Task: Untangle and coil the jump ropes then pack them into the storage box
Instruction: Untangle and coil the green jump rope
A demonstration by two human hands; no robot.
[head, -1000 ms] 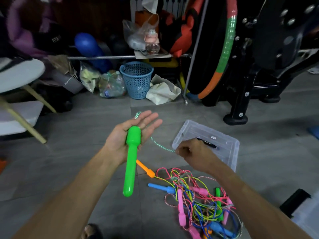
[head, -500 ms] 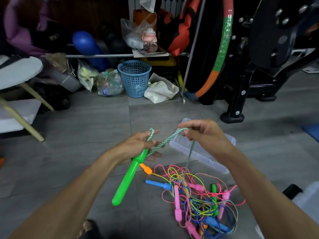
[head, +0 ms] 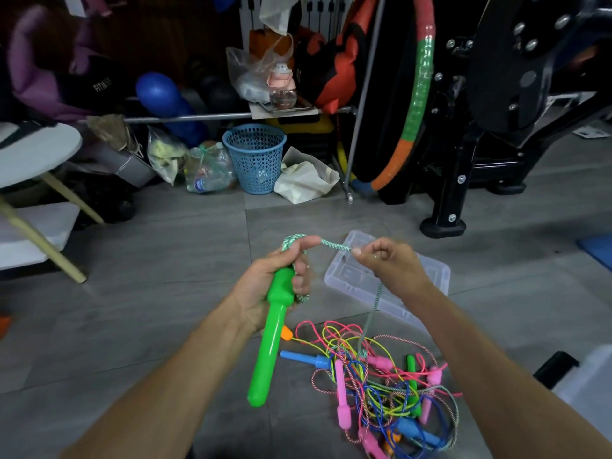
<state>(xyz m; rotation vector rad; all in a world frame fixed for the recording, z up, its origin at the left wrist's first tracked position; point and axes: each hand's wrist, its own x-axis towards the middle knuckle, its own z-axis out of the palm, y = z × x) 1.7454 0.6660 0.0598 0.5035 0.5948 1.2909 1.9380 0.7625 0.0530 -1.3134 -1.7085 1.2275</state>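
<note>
My left hand (head: 271,286) grips the top of a long green jump rope handle (head: 270,346), which points down toward me. A green-and-white braided rope (head: 336,245) loops over my left fingers and runs right to my right hand (head: 387,263), which pinches it. From there the rope drops into a tangled pile of coloured jump ropes (head: 381,385) with pink, blue, green and orange handles on the floor. A clear plastic storage piece (head: 430,279), box or lid I cannot tell, lies on the floor behind my right hand.
A blue mesh basket (head: 255,157), bags and bottles line the back. A black exercise machine (head: 480,144) and a striped hoop (head: 417,104) stand at the right. A white stool (head: 36,160) stands at the left. Grey floor tiles surround the pile.
My left hand went from open palm to gripping the green handle. My right hand rose and carried the rope over my left fingers, forming loops there.
</note>
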